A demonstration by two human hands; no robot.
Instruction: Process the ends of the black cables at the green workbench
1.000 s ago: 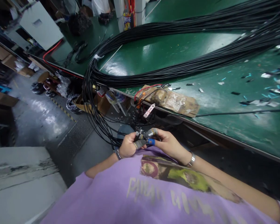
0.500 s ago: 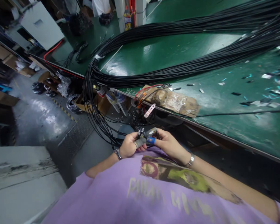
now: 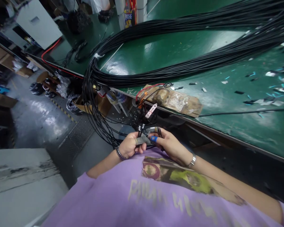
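Note:
My left hand [image 3: 130, 145] is closed around black cable ends [image 3: 141, 128] whose tips stick up past the thumb. A grey covering wraps the thumb. Close beside it, my right hand [image 3: 169, 143] is also closed, with short dark cable ends [image 3: 159, 131] showing between its fingers. Blue tape wraps its thumb, and a grey cover is on a finger. Both hands meet in front of my purple shirt, below the bench edge. From the left hand the cables run toward a big bundle of black cables [image 3: 137, 80] on the green bench.
On the bench edge lies a taped cardboard piece [image 3: 177, 101] with red and orange wires. A pale pink strip [image 3: 151, 111] hangs beneath. Cut scraps [image 3: 269, 101] litter the right side. An open cardboard box [image 3: 101, 105] stands under the bench, and a white cabinet [image 3: 36, 23] stands far left.
My left thumb has turned flatter, and the cable tips by it now stand more upright. Both hands remain close together. The view has shifted slightly.

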